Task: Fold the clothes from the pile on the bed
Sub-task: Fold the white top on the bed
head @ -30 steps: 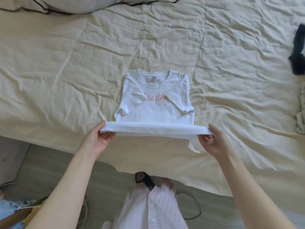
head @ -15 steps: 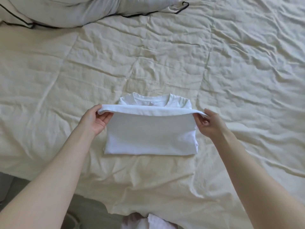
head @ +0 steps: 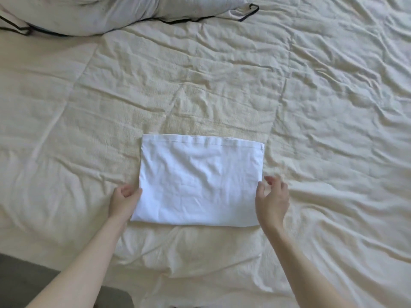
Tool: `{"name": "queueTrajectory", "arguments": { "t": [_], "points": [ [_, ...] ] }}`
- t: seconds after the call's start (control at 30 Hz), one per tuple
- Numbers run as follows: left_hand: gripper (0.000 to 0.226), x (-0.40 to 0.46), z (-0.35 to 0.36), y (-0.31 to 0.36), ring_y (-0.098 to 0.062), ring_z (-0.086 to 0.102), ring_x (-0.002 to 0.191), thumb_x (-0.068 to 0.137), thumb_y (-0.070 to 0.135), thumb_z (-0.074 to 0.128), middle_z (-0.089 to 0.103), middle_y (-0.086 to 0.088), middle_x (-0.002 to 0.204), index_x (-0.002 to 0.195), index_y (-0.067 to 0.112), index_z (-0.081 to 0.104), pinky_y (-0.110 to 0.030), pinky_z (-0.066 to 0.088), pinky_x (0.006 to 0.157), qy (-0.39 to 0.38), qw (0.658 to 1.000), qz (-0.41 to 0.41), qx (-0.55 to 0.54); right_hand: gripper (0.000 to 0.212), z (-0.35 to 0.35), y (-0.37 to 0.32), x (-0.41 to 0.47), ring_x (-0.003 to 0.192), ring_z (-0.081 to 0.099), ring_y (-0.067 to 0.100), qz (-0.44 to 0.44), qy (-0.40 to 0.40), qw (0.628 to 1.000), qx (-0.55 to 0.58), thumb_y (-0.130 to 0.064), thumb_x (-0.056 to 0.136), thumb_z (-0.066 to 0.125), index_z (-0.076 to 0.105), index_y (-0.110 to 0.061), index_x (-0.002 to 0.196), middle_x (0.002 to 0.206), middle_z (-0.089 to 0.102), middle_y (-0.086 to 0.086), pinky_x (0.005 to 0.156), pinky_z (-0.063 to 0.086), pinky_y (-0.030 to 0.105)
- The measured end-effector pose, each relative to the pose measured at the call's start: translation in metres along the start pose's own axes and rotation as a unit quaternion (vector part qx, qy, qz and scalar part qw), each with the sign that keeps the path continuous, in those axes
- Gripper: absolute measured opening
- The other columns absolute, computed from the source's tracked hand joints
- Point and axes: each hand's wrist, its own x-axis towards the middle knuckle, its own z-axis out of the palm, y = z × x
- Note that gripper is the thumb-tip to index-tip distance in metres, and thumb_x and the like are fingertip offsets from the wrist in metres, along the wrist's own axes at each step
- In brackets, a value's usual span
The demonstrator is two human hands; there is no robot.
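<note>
We see the white cotton T-shirt folded into a rectangle [head: 198, 181] lying flat on the wrinkled cream quilted bedspread [head: 333, 107]. Our left hand [head: 123, 202] touches its edge, fingers loosely curled; our right hand [head: 272, 201] hovers just beside, fingers spread, holding nothing.

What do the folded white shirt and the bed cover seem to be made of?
Folded white shirt: probably thin cotton knit, matte, soft creases, stitched hem along the far edge. Bed cover: cream woven cloth, matte, heavily crinkled, likely cotton or linen.
</note>
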Motion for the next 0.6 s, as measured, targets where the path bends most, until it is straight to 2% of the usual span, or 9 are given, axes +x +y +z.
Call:
{"name": "queueTrajectory", "arguments": {
  "t": [0.03,0.1,0.17,0.23,0.33,0.4,0.47,0.53,0.6],
  "points": [
    [0.046,-0.004,-0.002,-0.009,-0.030,0.059,0.104,0.086,0.014,0.067,0.059,-0.018,0.122,0.126,0.000,0.050,-0.038,0.048,0.088,-0.019,1.000,-0.019,-0.005,0.026,0.000,0.010,-0.010,0.115,0.050,0.032,-0.039,0.003,0.997,-0.060,-0.013,0.090,0.060,0.061,-0.006,0.115,0.119,0.057,0.012,0.097,0.035,0.045],
    [0.042,-0.010,-0.007,-0.020,-0.023,0.060,0.090,0.087,0.022,0.067,0.063,-0.013,0.113,0.122,0.003,0.055,-0.033,0.047,0.072,-0.053,0.998,-0.047,-0.006,0.033,0.003,0.029,-0.030,0.115,0.055,0.037,-0.183,-0.006,0.969,-0.163,-0.008,0.082,0.069,0.064,-0.004,0.115,0.121,0.060,0.017,0.095,0.040,0.050],
    [0.037,-0.013,-0.010,-0.022,-0.019,0.060,0.086,0.088,0.023,0.065,0.064,-0.008,0.107,0.119,0.006,0.056,-0.031,0.045,0.070,-0.083,0.994,-0.064,-0.028,0.036,0.007,0.043,-0.045,0.119,0.056,0.036,-0.339,-0.032,0.908,-0.244,-0.013,0.083,0.067,0.064,-0.007,0.119,0.126,0.060,0.016,0.100,0.039,0.053],
    [0.026,-0.015,-0.012,-0.019,-0.017,0.061,0.082,0.089,0.018,0.063,0.065,-0.006,0.097,0.112,0.008,0.058,-0.028,0.046,0.067,-0.117,0.986,-0.085,-0.078,0.042,0.015,0.046,-0.056,0.125,0.051,0.033,-0.420,-0.081,0.857,-0.287,-0.024,0.086,0.062,0.061,-0.013,0.126,0.135,0.055,0.013,0.107,0.031,0.053],
    [0.008,-0.021,-0.011,-0.012,-0.018,0.061,0.077,0.089,0.014,0.062,0.066,-0.007,0.086,0.096,0.008,0.063,-0.029,0.048,0.067,-0.140,0.977,-0.111,-0.115,0.058,0.031,0.039,-0.069,0.128,0.049,0.030,-0.459,-0.145,0.817,-0.318,-0.033,0.077,0.075,0.057,-0.021,0.131,0.139,0.051,0.009,0.103,0.036,0.056],
    [0.005,-0.026,-0.010,-0.009,-0.019,0.060,0.073,0.089,0.014,0.063,0.064,-0.008,0.082,0.086,0.010,0.062,-0.029,0.049,0.063,-0.126,0.982,-0.095,-0.099,0.058,0.041,0.032,-0.073,0.132,0.044,0.028,-0.454,-0.191,0.798,-0.347,-0.038,0.081,0.071,0.053,-0.024,0.134,0.144,0.046,0.006,0.103,0.035,0.057],
    [0.006,-0.028,-0.010,-0.008,-0.018,0.059,0.070,0.090,0.014,0.062,0.063,-0.008,0.079,0.086,0.009,0.061,-0.028,0.050,0.056,-0.104,0.990,-0.055,-0.080,0.056,0.051,0.032,-0.074,0.143,0.023,0.029,-0.428,-0.257,0.789,-0.357,-0.038,0.093,0.053,0.037,-0.024,0.145,0.156,0.024,0.005,0.112,0.017,0.056],
    [0.009,-0.033,-0.010,-0.007,-0.017,0.058,0.070,0.090,0.014,0.061,0.062,-0.007,0.081,0.093,0.006,0.059,-0.028,0.048,0.056,-0.083,0.994,-0.015,-0.075,0.057,0.060,0.034,-0.073,0.147,-0.002,0.026,-0.377,-0.313,0.787,-0.374,-0.037,0.100,0.035,0.015,-0.025,0.151,0.160,-0.001,0.001,0.115,-0.003,0.053],
    [0.010,-0.040,-0.008,-0.006,-0.017,0.057,0.071,0.090,0.015,0.061,0.060,-0.008,0.083,0.095,0.006,0.057,-0.030,0.048,0.058,-0.063,0.995,0.015,-0.072,0.057,0.064,0.038,-0.074,0.146,-0.010,0.024,-0.361,-0.322,0.784,-0.389,-0.037,0.101,0.030,0.008,-0.025,0.151,0.160,-0.008,0.000,0.115,-0.006,0.052]
  ]
}}
